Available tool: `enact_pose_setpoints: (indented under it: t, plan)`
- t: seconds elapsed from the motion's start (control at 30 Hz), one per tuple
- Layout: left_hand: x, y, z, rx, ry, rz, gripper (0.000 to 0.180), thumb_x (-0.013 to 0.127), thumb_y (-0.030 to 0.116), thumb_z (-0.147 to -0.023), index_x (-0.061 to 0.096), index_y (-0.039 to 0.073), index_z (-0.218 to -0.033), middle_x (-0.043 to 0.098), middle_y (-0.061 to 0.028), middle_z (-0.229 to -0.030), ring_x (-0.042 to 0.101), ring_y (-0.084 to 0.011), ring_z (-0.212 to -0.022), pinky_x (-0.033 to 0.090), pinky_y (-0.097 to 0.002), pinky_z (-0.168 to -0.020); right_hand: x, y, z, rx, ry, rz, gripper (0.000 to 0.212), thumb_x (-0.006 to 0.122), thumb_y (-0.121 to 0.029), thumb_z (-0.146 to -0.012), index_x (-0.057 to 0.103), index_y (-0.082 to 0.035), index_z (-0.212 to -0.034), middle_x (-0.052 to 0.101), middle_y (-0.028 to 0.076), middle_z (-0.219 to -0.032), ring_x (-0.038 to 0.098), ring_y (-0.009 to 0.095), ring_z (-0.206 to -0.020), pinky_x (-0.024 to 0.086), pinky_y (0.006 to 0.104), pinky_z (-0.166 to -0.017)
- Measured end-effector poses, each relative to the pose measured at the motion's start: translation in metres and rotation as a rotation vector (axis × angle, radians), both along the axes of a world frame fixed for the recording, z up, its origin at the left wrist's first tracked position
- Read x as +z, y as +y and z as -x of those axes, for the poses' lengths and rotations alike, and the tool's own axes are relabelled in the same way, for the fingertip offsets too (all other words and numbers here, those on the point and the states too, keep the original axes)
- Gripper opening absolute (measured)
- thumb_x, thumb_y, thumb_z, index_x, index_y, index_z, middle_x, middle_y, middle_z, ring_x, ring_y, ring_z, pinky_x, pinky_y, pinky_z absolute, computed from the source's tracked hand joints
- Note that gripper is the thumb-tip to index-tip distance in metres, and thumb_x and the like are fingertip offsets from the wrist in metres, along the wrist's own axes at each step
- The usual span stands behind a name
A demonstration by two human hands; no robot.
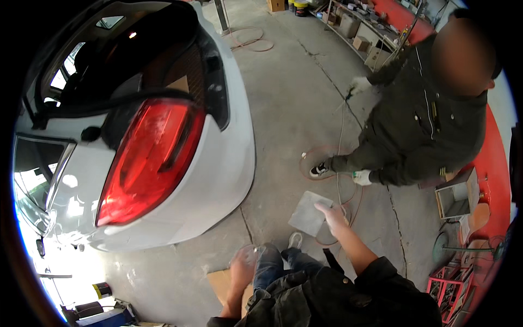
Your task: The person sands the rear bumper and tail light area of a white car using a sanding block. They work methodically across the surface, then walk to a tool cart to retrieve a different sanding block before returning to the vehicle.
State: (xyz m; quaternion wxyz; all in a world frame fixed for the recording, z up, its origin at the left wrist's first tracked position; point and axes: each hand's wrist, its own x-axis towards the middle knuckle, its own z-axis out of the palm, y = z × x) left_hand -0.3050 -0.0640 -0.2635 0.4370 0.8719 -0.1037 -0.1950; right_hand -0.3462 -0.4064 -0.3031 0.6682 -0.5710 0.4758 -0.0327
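My right hand (333, 219) grips the edge of a flat, light-grey, roughly square sheet (306, 212), with the thumb lying over its top. I cannot make out what the sheet is made of. Lower and to the left, my left hand (243, 265) is smeared by motion, so its fingers and anything in them do not show clearly. Beneath that forearm is a piece of brown cardboard (219, 283). To my left stands a white car (220, 180) with its rear opening exposed and a big red tail light (155, 158) on the corner facing me.
A co-worker (436, 109) in dark clothes and pale gloves stands at the right, one glove on a thin hose (341, 128). An orange hose (359, 201) loops over the floor. Farther back is a cluttered shelf (354, 27); at lower right, a red crate (449, 286) and a fan (444, 246).
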Motion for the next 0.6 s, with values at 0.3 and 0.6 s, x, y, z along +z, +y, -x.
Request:
enact_pose_setpoints:
  t: [0.3,0.6]
  plan:
    - [-0.072,-0.040,-0.118,0.399,0.454,0.279,0.035,0.061,0.020,-0.099,0.068,-0.006,-0.121,0.074,-0.0151,-0.110,0.070,-0.0196,-0.104,0.056,-0.0334,-0.088,0.033,-0.099,-0.134,0.275,-0.142,0.062,0.038,0.079,-0.034,-0.089,0.077,0.001,-0.105,0.071,0.001,-0.085,0.061,0.011,-0.073,0.047,0.0281,-0.066]
    - [-0.025,-0.343,-0.273,-0.085,0.409,0.490,0.051,0.081,0.022,-0.085,0.064,-0.003,-0.126,0.074,-0.0156,-0.110,0.070,-0.0201,-0.101,0.055,-0.0342,-0.089,0.062,-0.204,-0.245,0.559,-0.109,0.195,0.040,0.082,-0.032,-0.088,0.076,-0.003,-0.114,0.076,0.004,-0.100,0.067,0.012,-0.088,0.054,0.0317,-0.079]
